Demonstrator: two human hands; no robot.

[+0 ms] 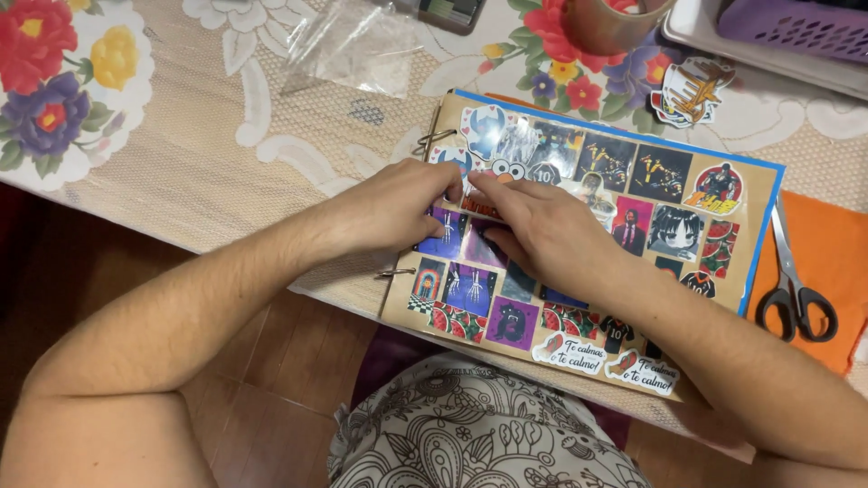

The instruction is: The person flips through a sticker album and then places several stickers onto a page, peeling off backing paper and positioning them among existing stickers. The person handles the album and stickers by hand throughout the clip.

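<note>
Your left hand (393, 212) and right hand (542, 230) lie flattened, fingertips pressing a sticker (479, 206) on the sticker-covered binder (579, 244), gripping nothing

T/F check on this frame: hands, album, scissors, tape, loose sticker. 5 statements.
1. Both hands, left hand and right hand, rest on the album. True.
2. The scissors lie left of the album. False: they lie right of it, on orange paper.
3. The right hand holds the scissors. False: nothing touches them.
4. A tape roll stands beyond the album. True.
5. A loose sticker lies on the tablecloth. True.
</note>
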